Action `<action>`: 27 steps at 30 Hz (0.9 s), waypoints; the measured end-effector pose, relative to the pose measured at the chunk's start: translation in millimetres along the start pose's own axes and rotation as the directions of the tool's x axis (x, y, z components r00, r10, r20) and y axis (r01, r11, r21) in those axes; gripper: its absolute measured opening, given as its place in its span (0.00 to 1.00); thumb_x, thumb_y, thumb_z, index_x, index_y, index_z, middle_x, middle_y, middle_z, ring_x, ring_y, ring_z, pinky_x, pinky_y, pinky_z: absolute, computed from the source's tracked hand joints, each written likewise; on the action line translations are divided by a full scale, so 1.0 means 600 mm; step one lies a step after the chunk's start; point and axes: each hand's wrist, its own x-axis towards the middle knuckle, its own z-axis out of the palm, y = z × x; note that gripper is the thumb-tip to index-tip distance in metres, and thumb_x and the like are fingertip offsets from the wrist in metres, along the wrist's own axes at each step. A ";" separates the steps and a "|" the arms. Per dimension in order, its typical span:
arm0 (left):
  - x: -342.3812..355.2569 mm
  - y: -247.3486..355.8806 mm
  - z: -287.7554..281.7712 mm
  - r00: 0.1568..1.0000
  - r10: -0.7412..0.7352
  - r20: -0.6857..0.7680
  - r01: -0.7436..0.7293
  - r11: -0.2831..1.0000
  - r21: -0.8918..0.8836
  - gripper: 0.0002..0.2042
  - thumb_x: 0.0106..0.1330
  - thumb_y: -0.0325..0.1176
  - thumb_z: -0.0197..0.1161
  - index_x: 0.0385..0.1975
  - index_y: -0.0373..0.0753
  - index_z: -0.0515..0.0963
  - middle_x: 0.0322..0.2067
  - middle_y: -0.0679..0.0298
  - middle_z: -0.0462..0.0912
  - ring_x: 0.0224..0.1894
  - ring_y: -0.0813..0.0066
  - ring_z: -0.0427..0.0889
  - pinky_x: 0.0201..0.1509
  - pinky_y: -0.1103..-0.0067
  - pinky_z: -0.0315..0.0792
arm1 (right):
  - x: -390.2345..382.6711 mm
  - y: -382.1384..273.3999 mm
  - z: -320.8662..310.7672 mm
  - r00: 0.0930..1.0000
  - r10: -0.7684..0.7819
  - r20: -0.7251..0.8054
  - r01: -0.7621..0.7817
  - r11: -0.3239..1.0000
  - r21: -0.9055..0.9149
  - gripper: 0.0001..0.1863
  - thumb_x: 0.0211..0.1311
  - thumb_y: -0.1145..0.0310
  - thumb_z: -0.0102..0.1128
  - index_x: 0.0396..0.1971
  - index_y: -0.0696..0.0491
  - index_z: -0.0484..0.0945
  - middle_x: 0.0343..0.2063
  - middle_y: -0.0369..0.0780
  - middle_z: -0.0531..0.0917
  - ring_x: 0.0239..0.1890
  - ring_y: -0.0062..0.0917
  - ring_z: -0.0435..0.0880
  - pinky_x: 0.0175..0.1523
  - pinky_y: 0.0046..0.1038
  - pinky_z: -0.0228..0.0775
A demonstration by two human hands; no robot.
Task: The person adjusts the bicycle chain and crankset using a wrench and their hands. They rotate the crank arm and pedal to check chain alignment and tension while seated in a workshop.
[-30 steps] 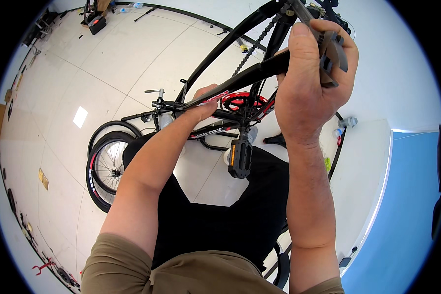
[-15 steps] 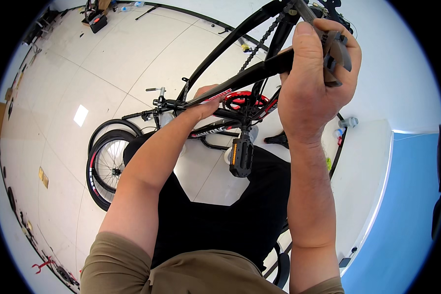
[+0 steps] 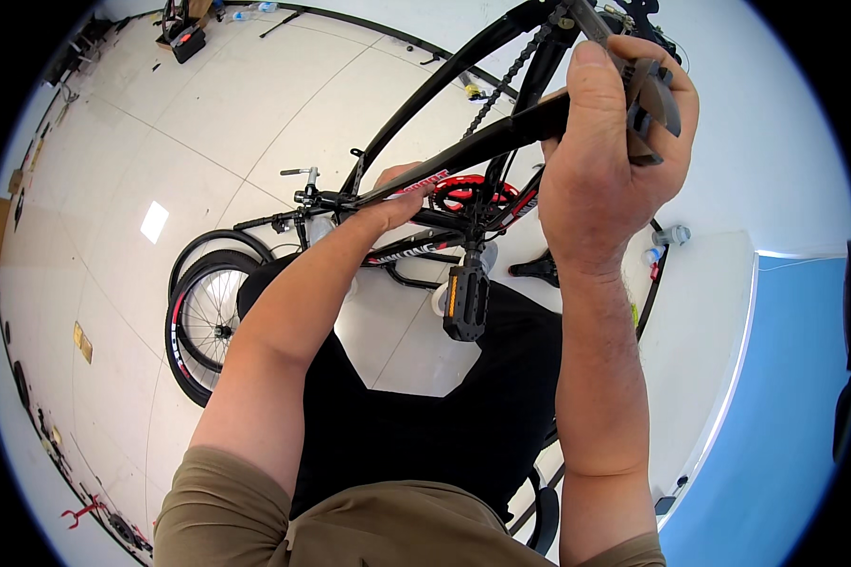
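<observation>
A black bicycle frame (image 3: 444, 156) stands tilted in front of me, upside down or on its side; I cannot tell which. My left hand (image 3: 397, 198) is closed round one of its tubes, left of the red chainring (image 3: 473, 193). Higher up on the right, my right hand (image 3: 615, 151) grips a grey metal adjustable wrench (image 3: 654, 99). The wrench's jaws stick out to the right of my palm, and its handle runs up toward the frame's end. A loose chain (image 3: 511, 80) hangs along the frame. Below the chainring is a black pedal (image 3: 465, 302) with an orange reflector.
Two wheels' tyres (image 3: 175, 331) lie left of my legs. A black saddle (image 3: 536, 269) and clear bottles (image 3: 671, 235) are at the right, by the white wall. Tools and parts line the floor's far left edge, with a tool box (image 3: 188, 43) at the top.
Almost nothing differs. My right hand and the wrench have shifted very slightly; my left hand keeps its place on the tube.
</observation>
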 end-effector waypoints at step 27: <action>-0.012 0.032 0.003 0.993 -0.108 0.056 0.103 0.991 0.083 0.09 0.67 0.34 0.63 0.38 0.37 0.73 0.33 0.63 0.76 0.40 0.70 0.75 0.51 0.73 0.69 | 0.001 0.003 -0.002 1.000 -0.023 -0.001 0.023 1.000 -0.021 0.12 0.68 0.69 0.64 0.47 0.55 0.75 0.28 0.33 0.78 0.26 0.12 0.78 0.26 0.17 0.74</action>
